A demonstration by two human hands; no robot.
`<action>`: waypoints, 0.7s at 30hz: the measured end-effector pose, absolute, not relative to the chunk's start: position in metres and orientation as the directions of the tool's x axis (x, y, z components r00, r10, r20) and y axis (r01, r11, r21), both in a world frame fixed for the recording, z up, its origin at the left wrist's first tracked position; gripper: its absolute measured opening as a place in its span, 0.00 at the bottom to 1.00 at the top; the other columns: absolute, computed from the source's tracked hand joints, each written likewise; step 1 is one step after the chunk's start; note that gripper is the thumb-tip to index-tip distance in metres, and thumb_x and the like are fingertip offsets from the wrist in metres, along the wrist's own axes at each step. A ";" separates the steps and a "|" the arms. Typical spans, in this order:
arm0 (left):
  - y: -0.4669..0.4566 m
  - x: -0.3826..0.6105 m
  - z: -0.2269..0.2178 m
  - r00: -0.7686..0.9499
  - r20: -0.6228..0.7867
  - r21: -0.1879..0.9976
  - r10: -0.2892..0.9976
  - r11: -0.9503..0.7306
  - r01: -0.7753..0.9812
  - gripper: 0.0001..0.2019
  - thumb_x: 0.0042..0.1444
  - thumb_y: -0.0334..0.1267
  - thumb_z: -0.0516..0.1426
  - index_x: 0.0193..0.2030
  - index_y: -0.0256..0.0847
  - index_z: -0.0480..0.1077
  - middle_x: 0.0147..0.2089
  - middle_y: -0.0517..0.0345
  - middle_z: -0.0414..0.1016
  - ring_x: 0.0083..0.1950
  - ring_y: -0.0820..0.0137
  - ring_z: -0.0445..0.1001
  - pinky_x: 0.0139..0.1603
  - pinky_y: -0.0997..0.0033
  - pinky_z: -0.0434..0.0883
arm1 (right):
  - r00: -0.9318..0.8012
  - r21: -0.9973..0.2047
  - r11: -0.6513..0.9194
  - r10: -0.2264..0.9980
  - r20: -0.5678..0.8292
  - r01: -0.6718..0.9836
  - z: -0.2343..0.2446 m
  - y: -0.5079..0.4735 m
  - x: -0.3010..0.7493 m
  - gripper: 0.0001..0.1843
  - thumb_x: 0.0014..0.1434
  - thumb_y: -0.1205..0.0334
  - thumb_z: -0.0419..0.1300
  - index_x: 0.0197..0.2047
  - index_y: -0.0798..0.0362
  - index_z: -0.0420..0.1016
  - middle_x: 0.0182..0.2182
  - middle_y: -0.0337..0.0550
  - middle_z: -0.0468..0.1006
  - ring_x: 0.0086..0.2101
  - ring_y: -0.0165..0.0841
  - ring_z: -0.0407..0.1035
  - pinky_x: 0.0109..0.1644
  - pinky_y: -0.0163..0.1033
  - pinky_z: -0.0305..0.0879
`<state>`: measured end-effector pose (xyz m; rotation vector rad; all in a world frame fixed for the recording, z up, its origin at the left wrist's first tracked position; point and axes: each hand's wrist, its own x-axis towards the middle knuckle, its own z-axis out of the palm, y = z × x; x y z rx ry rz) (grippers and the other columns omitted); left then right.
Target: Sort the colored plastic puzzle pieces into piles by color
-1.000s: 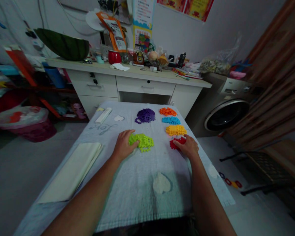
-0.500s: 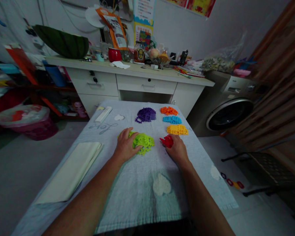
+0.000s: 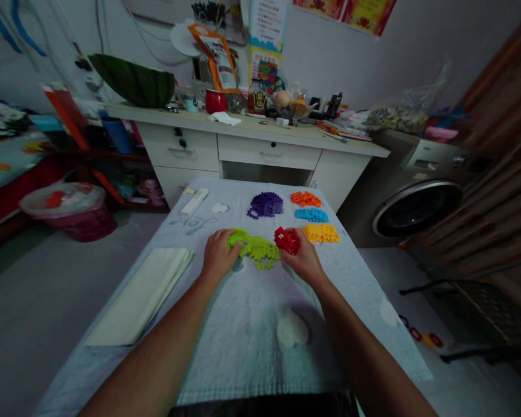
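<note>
Between the left and right edges of the cloth-covered counter [image 3: 252,324], the left hand [image 3: 218,252] grips the left end of a lime-green heap of toothed plastic pieces [image 3: 259,248], while the right hand [image 3: 304,258], apart from it, is clamped on red pieces [image 3: 286,240] beside yellow pieces [image 3: 322,233] near the right edge.

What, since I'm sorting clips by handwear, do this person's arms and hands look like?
The left hand and right hand are bare, with no gloves. The left forearm and right forearm show no sleeves as far as the picture reaches. I see no watch or bracelet; the view is too dim and small to rule out a thin ring.
</note>
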<state>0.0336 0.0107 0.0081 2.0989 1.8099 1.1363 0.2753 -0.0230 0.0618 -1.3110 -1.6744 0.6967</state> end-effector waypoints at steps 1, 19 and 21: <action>0.011 0.033 0.008 -0.028 0.442 0.563 0.897 -0.253 0.787 0.17 0.57 0.42 0.54 0.51 0.40 0.71 0.51 0.47 0.74 0.55 0.56 0.71 0.61 0.52 0.65 | -0.101 -0.857 0.290 0.957 0.273 0.427 0.065 -0.019 0.266 0.21 0.50 0.61 0.61 0.49 0.50 0.68 0.40 0.40 0.78 0.37 0.35 0.73 0.44 0.41 0.69; 0.011 0.028 0.014 0.069 0.450 0.713 0.890 -0.405 0.572 0.17 0.59 0.48 0.53 0.48 0.39 0.73 0.50 0.49 0.75 0.54 0.61 0.72 0.61 0.57 0.67 | -0.313 -0.558 0.469 0.881 0.355 0.685 0.045 -0.011 0.205 0.20 0.61 0.66 0.51 0.55 0.55 0.71 0.50 0.52 0.75 0.52 0.41 0.67 0.61 0.50 0.56; 0.012 0.028 0.011 0.118 0.462 0.685 0.879 -0.438 0.583 0.17 0.57 0.46 0.55 0.48 0.40 0.73 0.52 0.49 0.73 0.56 0.61 0.71 0.62 0.57 0.67 | -0.280 -0.484 0.419 0.900 0.334 0.768 0.046 -0.007 0.209 0.17 0.62 0.66 0.52 0.53 0.54 0.72 0.49 0.51 0.77 0.53 0.41 0.67 0.62 0.51 0.54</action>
